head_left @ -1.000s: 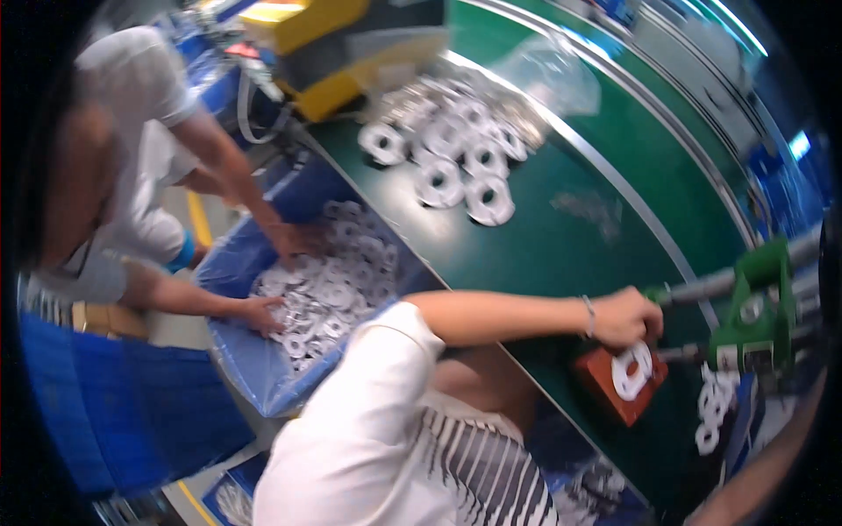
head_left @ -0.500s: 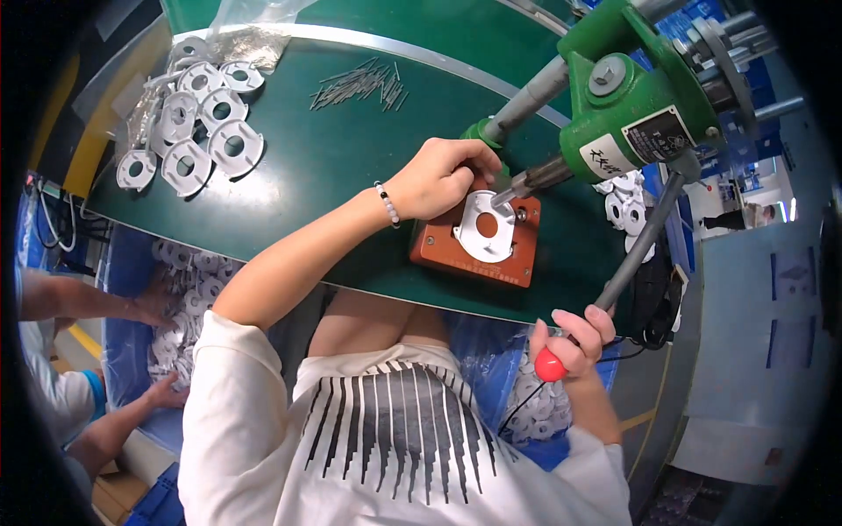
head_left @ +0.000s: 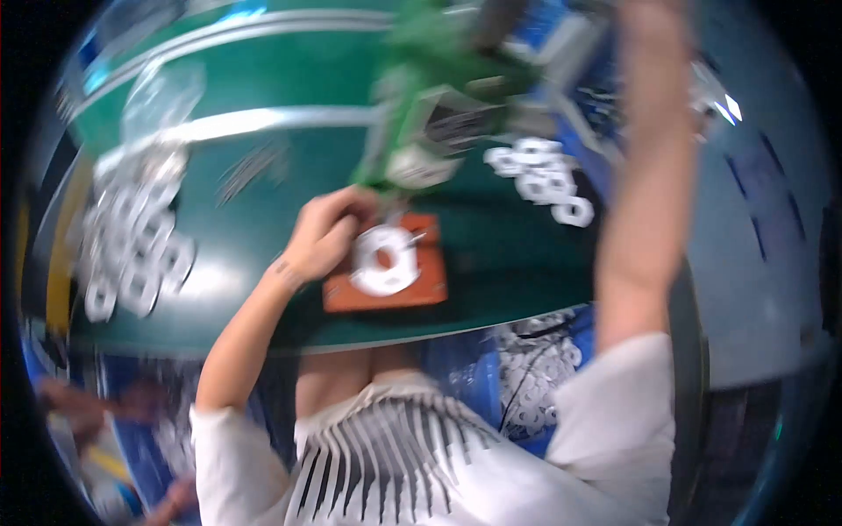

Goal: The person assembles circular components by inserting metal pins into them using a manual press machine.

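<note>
My left hand is closed, fingers curled down at the far left corner of an orange block fixture. Its fingertips are hidden, so whatever they may pinch does not show. A white plastic ring-shaped part lies on the block, right beside that hand. Over the block's far side stands a green hand press, smeared by motion. My right arm stretches up along the right side, its hand beyond the top edge or lost in blur.
White parts are heaped at the table's left and far right. Thin metal pins lie behind my left hand. A blue-lined bin of white parts stands below the front edge. Another person's hands are at lower left.
My right hand has left the press lever's red knob and swung up and away. The view has shifted and blurred. My left hand stays by the white part on the block.
</note>
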Motion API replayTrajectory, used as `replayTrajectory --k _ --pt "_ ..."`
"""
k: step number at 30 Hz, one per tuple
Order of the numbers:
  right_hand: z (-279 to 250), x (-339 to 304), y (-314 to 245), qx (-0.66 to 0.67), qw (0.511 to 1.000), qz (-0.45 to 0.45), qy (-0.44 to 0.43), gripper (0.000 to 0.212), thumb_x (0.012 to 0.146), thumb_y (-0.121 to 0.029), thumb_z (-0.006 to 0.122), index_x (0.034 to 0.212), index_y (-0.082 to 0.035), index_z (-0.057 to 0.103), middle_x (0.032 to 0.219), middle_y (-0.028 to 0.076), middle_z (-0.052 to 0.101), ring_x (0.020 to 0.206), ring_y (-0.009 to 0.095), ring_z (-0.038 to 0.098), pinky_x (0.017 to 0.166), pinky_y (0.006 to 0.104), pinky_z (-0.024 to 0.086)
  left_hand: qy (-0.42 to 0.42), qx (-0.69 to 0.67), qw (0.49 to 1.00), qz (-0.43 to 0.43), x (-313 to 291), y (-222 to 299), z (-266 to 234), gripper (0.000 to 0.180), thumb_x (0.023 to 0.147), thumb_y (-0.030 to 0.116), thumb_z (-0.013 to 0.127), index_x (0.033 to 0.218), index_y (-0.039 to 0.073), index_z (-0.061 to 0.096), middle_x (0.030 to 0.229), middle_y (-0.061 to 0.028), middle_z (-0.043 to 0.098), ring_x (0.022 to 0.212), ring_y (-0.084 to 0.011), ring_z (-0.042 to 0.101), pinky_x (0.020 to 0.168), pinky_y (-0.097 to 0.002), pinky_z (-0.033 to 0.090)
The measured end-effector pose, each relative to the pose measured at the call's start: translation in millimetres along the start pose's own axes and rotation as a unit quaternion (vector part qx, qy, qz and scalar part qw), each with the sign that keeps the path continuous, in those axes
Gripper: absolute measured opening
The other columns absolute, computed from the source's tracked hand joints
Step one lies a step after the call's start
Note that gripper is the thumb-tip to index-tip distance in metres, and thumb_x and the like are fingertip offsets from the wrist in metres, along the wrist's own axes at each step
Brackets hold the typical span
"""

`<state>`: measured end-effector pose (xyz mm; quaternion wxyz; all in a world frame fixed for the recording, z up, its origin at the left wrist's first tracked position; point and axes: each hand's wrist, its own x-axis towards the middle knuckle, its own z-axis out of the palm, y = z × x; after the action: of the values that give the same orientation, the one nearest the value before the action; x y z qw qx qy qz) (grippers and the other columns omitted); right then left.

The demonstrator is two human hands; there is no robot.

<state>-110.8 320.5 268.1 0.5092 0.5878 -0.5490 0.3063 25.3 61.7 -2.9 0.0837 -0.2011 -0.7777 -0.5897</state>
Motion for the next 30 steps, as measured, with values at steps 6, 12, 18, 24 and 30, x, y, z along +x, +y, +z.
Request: replayTrajectory --k 6,12,18,24,30 --pt "77 -141 -3 0.333 0.778 0.513 -0.143 0.030 0.076 -0.025 0.058 0.097 -0.004 0.056 0.104 0.013 0.052 0.073 0.018 0.056 0.063 0.0331 0.053 0.007 0.028 1.000 0.009 -5 16 12 0.020 0.071 -0.004 0.039 0.084 -0.006 0.055 0.072 -0.0130 0.058 0.068 -0.0185 0.056 0.066 -0.0278 0.044" --pt "93 -244 -62 0.189 0.573 0.798 -0.007 0.045 0.082 -0.039 0.052 0.051 -0.007 0.046 0.048 0.002 0.043 0.041 0.015 0.049 0.038 0.0303 0.045 -0.051 0.169 0.978 0.110 3 45 9 0.016 0.069 0.005 0.053 0.082 -0.004 0.057 0.084 -0.0173 0.058 0.075 -0.0316 0.055 0.067 -0.0348 0.045" --pt "113 -248 -111 0.162 0.652 0.728 0.136 0.032 0.083 -0.031 0.059 0.059 -0.011 0.056 0.053 -0.004 0.047 0.048 0.009 0.042 0.044 0.0256 0.037 -0.020 0.150 0.986 0.076 -13 46 -4 0.028 0.060 0.012 0.068 0.085 0.002 0.058 0.084 -0.0141 0.058 0.078 -0.0313 0.056 0.070 -0.0356 0.045" --pt "79 -293 -94 0.183 0.654 0.726 0.112 0.023 0.080 -0.020 0.060 0.101 -0.011 0.056 0.081 0.000 0.058 0.059 0.007 0.051 0.047 0.0213 0.039 0.121 0.001 0.984 0.133 -13 33 5 0.023 0.072 0.010 0.065 0.092 0.002 0.059 0.083 -0.0114 0.064 0.072 -0.0216 0.064 0.065 -0.0294 0.050" --pt "90 -278 -102 0.204 0.667 0.709 0.099 0.016 0.089 -0.014 0.045 0.084 -0.003 0.054 0.059 0.002 0.050 0.047 0.008 0.046 0.042 0.0205 0.035 0.405 0.124 0.901 0.089 -64 2 -92 0.023 0.071 0.007 0.065 0.094 0.004 0.061 0.084 -0.0074 0.063 0.071 -0.0139 0.060 0.062 -0.0247 0.047"
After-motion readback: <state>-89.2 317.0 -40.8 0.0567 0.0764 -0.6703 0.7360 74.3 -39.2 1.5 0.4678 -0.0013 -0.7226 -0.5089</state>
